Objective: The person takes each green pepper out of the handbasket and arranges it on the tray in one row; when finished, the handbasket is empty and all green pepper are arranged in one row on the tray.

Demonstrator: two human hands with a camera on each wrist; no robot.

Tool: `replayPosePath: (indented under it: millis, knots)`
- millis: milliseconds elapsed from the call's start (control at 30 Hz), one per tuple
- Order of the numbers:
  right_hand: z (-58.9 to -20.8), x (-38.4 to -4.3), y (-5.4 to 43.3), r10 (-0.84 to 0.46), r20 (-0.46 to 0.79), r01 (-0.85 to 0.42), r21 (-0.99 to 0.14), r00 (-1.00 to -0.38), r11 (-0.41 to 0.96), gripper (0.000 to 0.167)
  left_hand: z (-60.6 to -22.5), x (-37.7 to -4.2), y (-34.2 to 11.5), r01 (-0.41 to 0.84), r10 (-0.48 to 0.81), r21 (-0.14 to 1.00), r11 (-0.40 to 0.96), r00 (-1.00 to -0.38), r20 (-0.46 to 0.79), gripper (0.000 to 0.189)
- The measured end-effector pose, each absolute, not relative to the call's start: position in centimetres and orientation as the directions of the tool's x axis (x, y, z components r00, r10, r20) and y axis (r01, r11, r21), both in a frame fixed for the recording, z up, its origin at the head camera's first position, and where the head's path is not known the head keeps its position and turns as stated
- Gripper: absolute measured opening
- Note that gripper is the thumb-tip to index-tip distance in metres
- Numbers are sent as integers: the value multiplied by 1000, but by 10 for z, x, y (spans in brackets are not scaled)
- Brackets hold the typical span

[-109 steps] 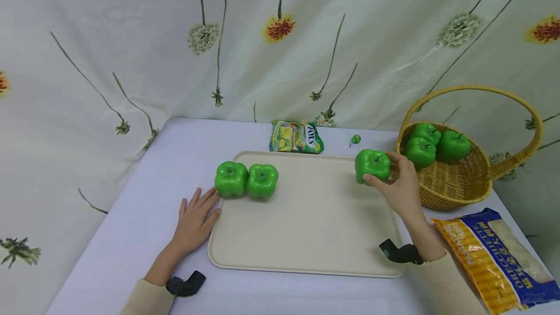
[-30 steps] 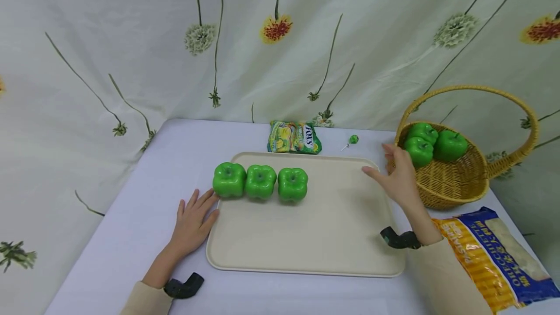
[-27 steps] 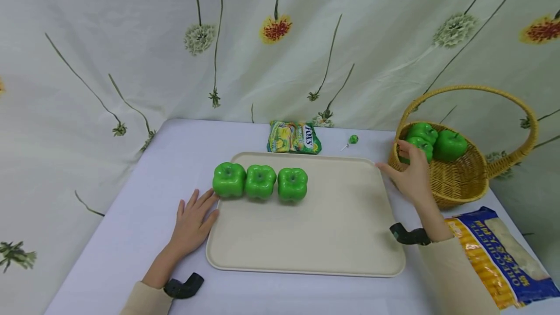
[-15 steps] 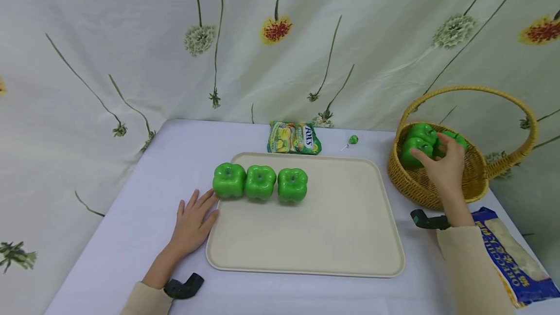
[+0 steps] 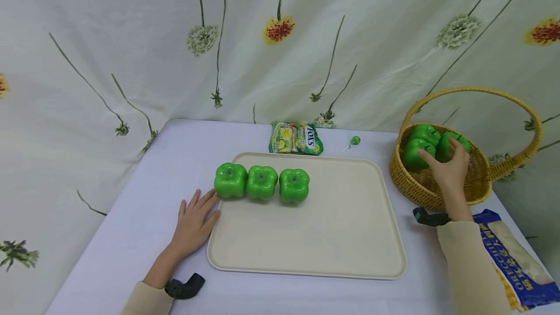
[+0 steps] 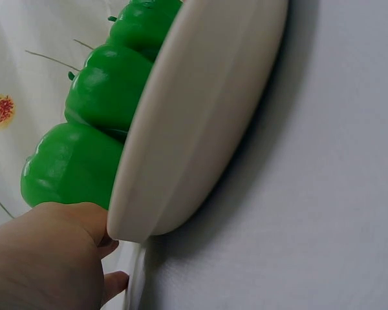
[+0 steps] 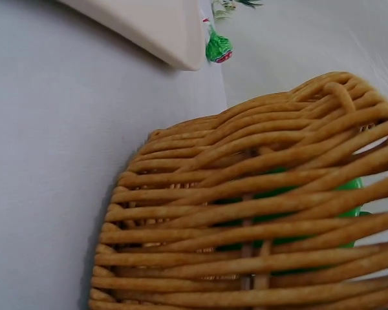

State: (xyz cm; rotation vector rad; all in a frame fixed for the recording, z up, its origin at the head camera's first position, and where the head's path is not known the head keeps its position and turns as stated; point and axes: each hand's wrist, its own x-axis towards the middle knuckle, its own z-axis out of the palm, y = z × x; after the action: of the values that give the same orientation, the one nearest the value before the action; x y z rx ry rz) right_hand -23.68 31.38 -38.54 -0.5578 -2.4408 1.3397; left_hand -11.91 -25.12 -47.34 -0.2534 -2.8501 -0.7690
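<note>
Three green bell peppers [image 5: 261,182] stand in a row along the back left of the beige tray [image 5: 332,237]. My left hand [image 5: 192,225] lies spread on the table, fingertips right at the tray's left edge beside the end pepper [image 6: 74,165]. My right hand [image 5: 452,171] reaches into the wicker basket [image 5: 411,186], thumb and fingers spread apart over the right-hand pepper [image 5: 444,147]. Its thumb overlaps the front pepper [image 5: 413,154]; another pepper [image 5: 424,133] sits behind. In the right wrist view the basket's woven side [image 7: 246,226] hides this hand.
A green candy bag [image 5: 296,138] lies behind the tray, with a lollipop [image 5: 355,140] to its right. An orecchiette pasta bag [image 5: 516,261] lies in front of the basket, partly under the right sleeve. The basket's tall handle [image 5: 472,89] arches over its opening.
A third pepper has joined the row on the tray. My right hand, which held it, has moved right and into the basket, over the right-hand pepper. The left hand has stayed still.
</note>
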Motion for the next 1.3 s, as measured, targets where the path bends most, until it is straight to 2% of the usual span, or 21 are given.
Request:
replayPosePath:
  millis: [267,600,900,1300]
  knots:
    - [-389,-243,319,453,34,219,-842,-891,493,95,-472,-119,-251,220,117,481,849,-965,234,46]
    - [-391,-247,319,349,-20,216,-819,-937,532,96,-470,-117,-249,212,114,484,849,-968,223,47]
    - [-391,-250,319,262,-97,243,-752,-960,612,95,-467,-116,-249,204,111,484,851,-971,213,47]
    - [-392,-250,321,261,-107,245,-776,-959,582,95,-474,-118,-251,209,118,497,842,-971,209,47]
